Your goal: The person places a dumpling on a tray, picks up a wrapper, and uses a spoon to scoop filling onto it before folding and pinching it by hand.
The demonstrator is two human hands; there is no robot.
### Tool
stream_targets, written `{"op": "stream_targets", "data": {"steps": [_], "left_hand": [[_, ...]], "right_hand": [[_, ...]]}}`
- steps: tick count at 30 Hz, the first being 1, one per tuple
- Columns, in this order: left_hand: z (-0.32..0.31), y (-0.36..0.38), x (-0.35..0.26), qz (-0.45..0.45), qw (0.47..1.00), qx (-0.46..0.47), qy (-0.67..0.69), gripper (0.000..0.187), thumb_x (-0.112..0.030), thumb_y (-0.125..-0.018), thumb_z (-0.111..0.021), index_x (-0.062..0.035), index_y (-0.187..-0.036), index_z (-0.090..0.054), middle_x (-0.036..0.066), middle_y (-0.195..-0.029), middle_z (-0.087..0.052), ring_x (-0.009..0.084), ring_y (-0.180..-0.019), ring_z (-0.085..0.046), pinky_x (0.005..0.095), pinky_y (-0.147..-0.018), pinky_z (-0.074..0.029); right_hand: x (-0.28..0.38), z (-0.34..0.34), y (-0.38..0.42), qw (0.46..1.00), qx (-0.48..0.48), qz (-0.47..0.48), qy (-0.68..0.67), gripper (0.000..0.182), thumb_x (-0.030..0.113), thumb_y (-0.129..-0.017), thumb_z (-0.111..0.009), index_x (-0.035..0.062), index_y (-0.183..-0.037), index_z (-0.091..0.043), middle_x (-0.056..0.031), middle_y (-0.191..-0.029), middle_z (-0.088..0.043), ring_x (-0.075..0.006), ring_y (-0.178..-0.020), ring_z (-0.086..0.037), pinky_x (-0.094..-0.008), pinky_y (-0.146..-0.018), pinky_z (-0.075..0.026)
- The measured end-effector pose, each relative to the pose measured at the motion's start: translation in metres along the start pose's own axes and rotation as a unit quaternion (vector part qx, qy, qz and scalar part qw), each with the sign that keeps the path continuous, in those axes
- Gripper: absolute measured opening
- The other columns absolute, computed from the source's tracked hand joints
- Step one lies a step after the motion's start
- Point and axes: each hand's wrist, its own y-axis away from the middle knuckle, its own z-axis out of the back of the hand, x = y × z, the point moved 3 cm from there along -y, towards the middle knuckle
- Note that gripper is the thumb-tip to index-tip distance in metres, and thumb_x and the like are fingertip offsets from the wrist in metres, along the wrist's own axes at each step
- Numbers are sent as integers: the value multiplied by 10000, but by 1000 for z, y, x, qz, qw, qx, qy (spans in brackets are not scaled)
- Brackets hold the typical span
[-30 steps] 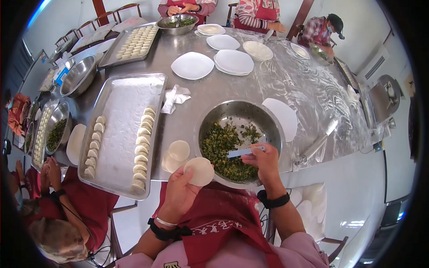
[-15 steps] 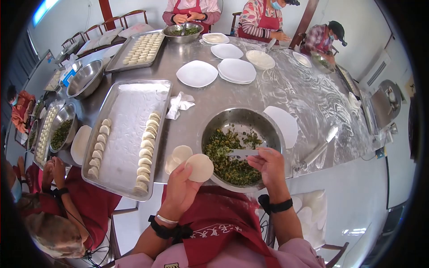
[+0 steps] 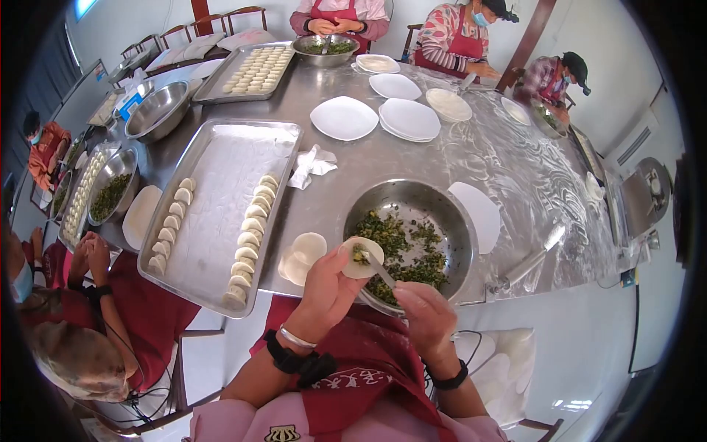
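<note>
From my remote station, head view: left hand partly curled, thumb and fingers pinching a round dumpling wrapper at the near-left rim of the steel mixing bowl. Right hand closed around a narrow metal spatula, its tip at a dab of green filling on the wrapper. I log the hands as apart, the spatula spanning between them. Spare wrappers lie just left of the bowl; dumpling tray beyond those.
</note>
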Motion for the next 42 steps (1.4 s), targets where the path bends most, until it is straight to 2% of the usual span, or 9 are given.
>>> {"op": "stream_targets", "data": {"steps": [3,6,9,12,15,18,24,30,42], "left_hand": [[4,-1,-1,2,1000,1,14,382,-143,-1058,-375,81,-1359,-447,188,-1346,-540,304,-1273,-537,476,-1122,-424],[3,4,-6,-2,1000,-17,14,377,-137,-1056,-376,83,-1353,-452,187,-1341,-544,305,-1269,-541,470,-1111,-434],[2,11,-12,-20,999,-38,-5,361,-136,-1052,-392,68,-1343,-452,193,-1340,-549,317,-1265,-547,474,-1107,-440],[7,16,-17,-37,998,-37,-24,332,-143,-1047,-423,33,-1328,-443,205,-1348,-547,340,-1273,-544,496,-1116,-434],[12,20,-20,-42,998,-41,-31,323,-146,-1051,-424,25,-1324,-444,204,-1344,-550,338,-1264,-553,497,-1111,-441],[14,23,-21,-46,997,-47,-27,325,-144,-1052,-424,28,-1326,-443,204,-1339,-555,338,-1258,-558,498,-1101,-451],[14,24,-21,-41,997,-57,-24,355,-123,-1050,-405,74,-1335,-481,180,-1304,-584,291,-1216,-587,449,-1072,-472],[14,23,-21,-44,997,-57,-30,366,-118,-1044,-408,78,-1346,-475,183,-1308,-581,298,-1229,-577,454,-1080,-465],[7,6,-7,-9,1000,-11,-15,384,-145,-1049,-412,67,-1365,-465,173,-1342,-562,288,-1253,-559,449,-1099,-446]], "right_hand": [[-1,0,4,999,15,-37,-29,188,-87,-825,-675,6,-985,-710,-148,-932,-729,-260,-883,-717,-341,-735,-586],[-8,21,-8,995,-22,-95,-15,105,-5,-906,-639,-46,-982,-699,-142,-912,-733,-253,-823,-727,-341,-734,-589],[-39,33,-14,894,-137,-398,-152,169,53,-958,-578,-87,-1009,-660,-145,-850,-725,-224,-778,-739,-318,-706,-597],[-95,32,-9,882,-115,-438,-133,239,115,-977,-550,-96,-1047,-638,-163,-835,-714,-218,-742,-743,-292,-654,-603],[-125,21,-3,879,-85,-454,-120,248,124,-970,-560,-96,-1059,-631,-177,-824,-708,-230,-728,-743,-293,-610,-608],[-127,-2,-5,847,-64,-484,-210,246,103,-967,-556,-110,-1075,-615,-200,-831,-699,-260,-706,-740,-309,-599,-619],[-118,-20,-6,789,-47,-538,-292,232,75,-953,-526,-107,-1078,-598,-210,-910,-681,-305,-764,-739,-347,-664,-636],[-118,-7,-2,750,-103,-549,-354,255,82,-973,-545,-123,-1121,-576,-225,-960,-675,-312,-827,-738,-344,-688,-637],[-85,17,-13,738,-168,-503,-416,255,91,-983,-547,-103,-1147,-566,-196,-947,-682,-283,-802,-737,-341,-693,-638]]}}
